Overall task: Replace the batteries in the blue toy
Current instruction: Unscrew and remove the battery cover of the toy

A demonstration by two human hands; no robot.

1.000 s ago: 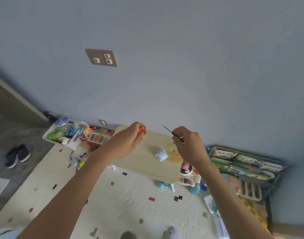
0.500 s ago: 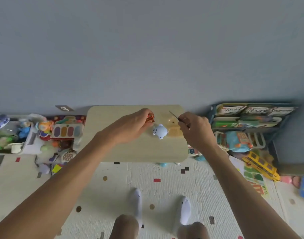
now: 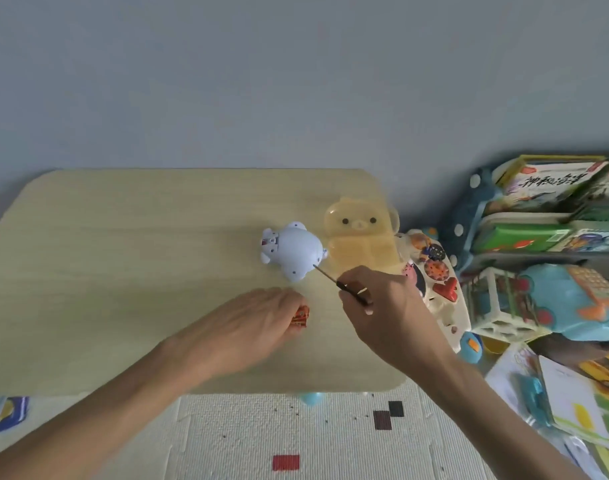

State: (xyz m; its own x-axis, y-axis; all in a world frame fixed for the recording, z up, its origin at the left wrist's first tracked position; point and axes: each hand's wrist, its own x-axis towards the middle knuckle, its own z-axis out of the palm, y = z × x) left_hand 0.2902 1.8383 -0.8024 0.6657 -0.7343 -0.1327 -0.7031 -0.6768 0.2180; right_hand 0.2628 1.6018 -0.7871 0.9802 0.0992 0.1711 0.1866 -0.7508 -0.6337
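The pale blue animal-shaped toy lies on the low wooden table, just left of a translucent yellow bear-shaped case. My right hand pinches a thin screwdriver whose tip points at the toy's near right edge. My left hand rests low on the table nearer to me, its fingers around red-orange batteries, which are partly hidden under the fingertips.
Off the table's right edge are a white toy with coloured buttons, a blue toy phone car, a white crate and stacked picture books. A speckled play mat lies in front. A grey wall stands behind.
The camera has dropped much closer to the table. My left hand has come down to the tabletop with the batteries. The screwdriver tip is now beside the blue toy.
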